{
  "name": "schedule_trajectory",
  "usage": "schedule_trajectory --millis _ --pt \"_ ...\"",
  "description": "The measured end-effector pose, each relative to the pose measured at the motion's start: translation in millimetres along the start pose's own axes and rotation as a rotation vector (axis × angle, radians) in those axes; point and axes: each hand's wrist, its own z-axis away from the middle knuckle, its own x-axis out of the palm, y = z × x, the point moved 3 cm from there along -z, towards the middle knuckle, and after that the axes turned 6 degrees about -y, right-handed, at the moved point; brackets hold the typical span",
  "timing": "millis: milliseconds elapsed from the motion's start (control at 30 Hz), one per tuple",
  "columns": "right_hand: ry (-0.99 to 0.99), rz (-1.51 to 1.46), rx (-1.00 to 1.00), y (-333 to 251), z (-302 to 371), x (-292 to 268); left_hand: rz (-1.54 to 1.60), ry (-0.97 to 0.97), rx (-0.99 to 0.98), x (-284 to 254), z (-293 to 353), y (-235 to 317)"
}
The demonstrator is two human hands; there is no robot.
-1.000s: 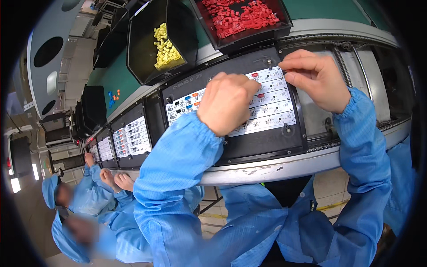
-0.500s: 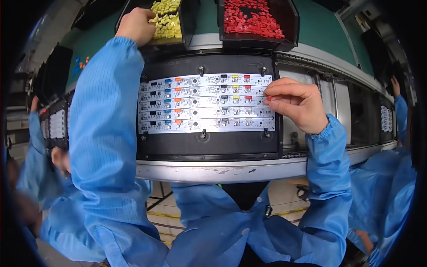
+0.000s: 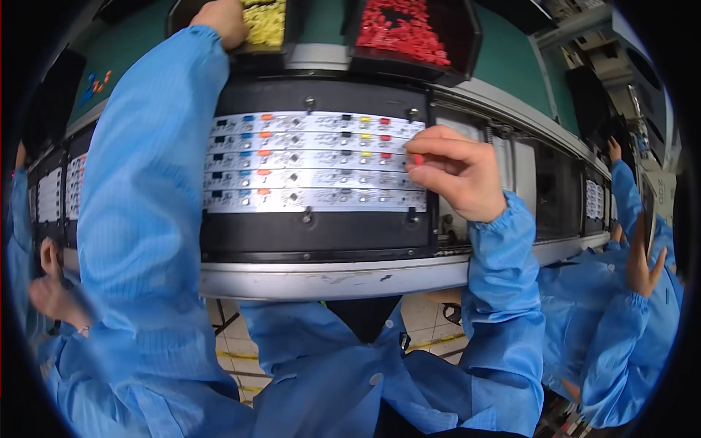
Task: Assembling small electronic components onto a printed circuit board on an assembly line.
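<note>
My right hand [image 3: 456,174] pinches a small red connector [image 3: 417,159] between thumb and forefinger, just over the right end of the white circuit boards [image 3: 321,179]. Several of these long boards lie in rows in a black tray [image 3: 255,235]. All bear black, blue and orange parts toward the left; the upper three also carry black, yellow and red ones toward the right. My left hand [image 3: 221,22] reaches into the bin of yellow connectors [image 3: 264,23] at the top, its fingertips hidden behind the hand.
A black bin of red connectors [image 3: 400,31] stands right of the yellow one. Rails [image 3: 504,117] run along the right side of the tray. Co-workers in blue coats are on both sides; one's hand [image 3: 642,271] shows at right, another's [image 3: 55,292] at left.
The whole view has shifted, so the tray and bins sit further left and slightly higher. My right hand still pinches the red connector near the boards; my left stays at the yellow bin.
</note>
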Motion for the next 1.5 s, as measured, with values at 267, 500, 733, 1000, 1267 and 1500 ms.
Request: schedule_trajectory --millis 267,500,733,1000,1267,1500 --pt "-0.053 0.210 -0.012 1 1 20 0.126 0.009 -0.115 -28 45 27" --pt "-0.059 0.289 0.055 1 -1 32 0.142 0.030 -0.060 -10 40 4" --pt "-0.083 0.566 -0.184 -1 -3 38 0.113 0.016 0.027 -12 38 9" --pt "-0.104 0.690 -0.207 13 -7 43 0.138 -0.041 -0.102 -13 43 15" --pt "-0.134 0.695 -0.167 21 -7 50 0.104 -0.033 -0.052 -13 51 15" --pt "-0.157 0.756 -0.217 14 -6 61 0.013 0.278 0.072 -19 62 1"
